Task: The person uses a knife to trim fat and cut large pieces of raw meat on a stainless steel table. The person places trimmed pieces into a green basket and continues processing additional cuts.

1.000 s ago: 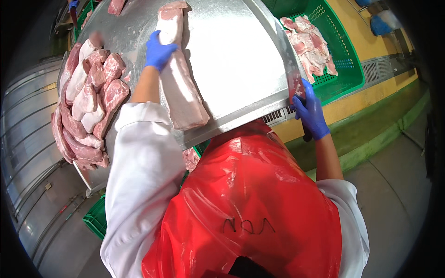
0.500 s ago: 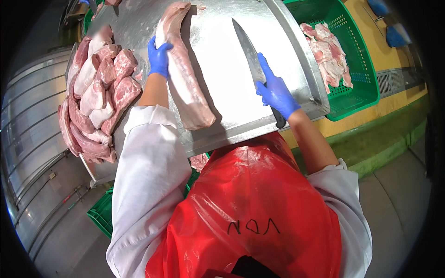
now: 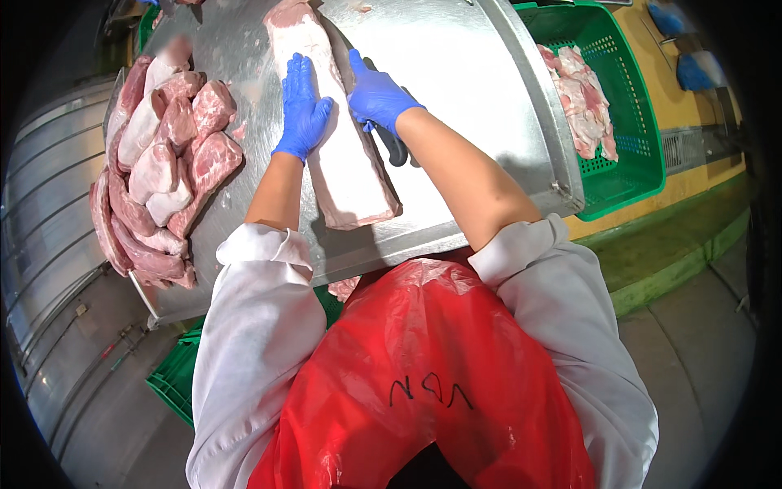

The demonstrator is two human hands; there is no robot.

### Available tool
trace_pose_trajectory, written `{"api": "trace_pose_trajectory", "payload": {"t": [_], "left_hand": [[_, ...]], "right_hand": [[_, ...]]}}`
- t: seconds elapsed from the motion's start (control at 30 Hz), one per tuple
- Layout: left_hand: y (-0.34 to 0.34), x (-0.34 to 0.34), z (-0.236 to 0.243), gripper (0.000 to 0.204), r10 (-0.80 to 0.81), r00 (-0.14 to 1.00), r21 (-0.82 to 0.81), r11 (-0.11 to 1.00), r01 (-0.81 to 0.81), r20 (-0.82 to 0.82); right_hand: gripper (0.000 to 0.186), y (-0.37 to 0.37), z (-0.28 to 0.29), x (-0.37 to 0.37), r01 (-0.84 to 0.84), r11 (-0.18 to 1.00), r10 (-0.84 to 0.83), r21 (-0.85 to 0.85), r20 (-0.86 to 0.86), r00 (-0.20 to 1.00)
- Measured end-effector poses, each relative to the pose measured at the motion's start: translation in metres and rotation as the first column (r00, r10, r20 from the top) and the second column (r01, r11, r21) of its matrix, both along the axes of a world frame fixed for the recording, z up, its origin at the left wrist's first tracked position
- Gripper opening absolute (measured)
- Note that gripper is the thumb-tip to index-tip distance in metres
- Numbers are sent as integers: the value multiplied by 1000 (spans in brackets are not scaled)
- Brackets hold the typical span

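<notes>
A long slab of pale, fatty meat [image 3: 350, 191] lies lengthwise on the metal table, its white side up. Flat on its upper half rests my left hand [image 3: 304, 114], blue-gloved, fingers stretched out. Against the slab's right edge, my right hand [image 3: 379, 99] is closed around a knife [image 3: 397, 151], index finger pointing away from me. The black handle end sticks out below that glove. I cannot make out the blade, which is hidden by the hand and the slab.
Several cut pieces of meat [image 3: 167, 175] are heaped on the left of the metal table [image 3: 481, 155]. Beyond its raised right rim stands a green perforated crate [image 3: 639, 155] with pale trimmings [image 3: 582, 102]. Another green crate [image 3: 173, 379] sits low at the left.
The slab has been turned so its white side faces up. My left hand has gone from gripping its edge to lying flat on it. My right hand brought the knife left to the slab.
</notes>
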State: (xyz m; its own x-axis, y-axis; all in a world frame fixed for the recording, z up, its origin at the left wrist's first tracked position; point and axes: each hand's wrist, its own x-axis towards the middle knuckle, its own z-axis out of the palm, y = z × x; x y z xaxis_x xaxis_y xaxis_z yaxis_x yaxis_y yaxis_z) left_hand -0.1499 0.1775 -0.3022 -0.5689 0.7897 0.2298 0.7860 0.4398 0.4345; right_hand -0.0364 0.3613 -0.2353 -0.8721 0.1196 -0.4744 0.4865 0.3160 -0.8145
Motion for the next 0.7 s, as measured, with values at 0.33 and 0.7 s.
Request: {"api": "trace_pose_trajectory", "payload": {"t": [0.33,0.7], "left_hand": [[9,7,5,83,51,999,-3,999,-51,15],[-5,52,7,76,213,977,68,975,-210,-26]], "right_hand": [[73,-21,-5,1,-152,987,141,60,161,977],[76,-45,-13,85,-148,975,144,164,35,989]]}}
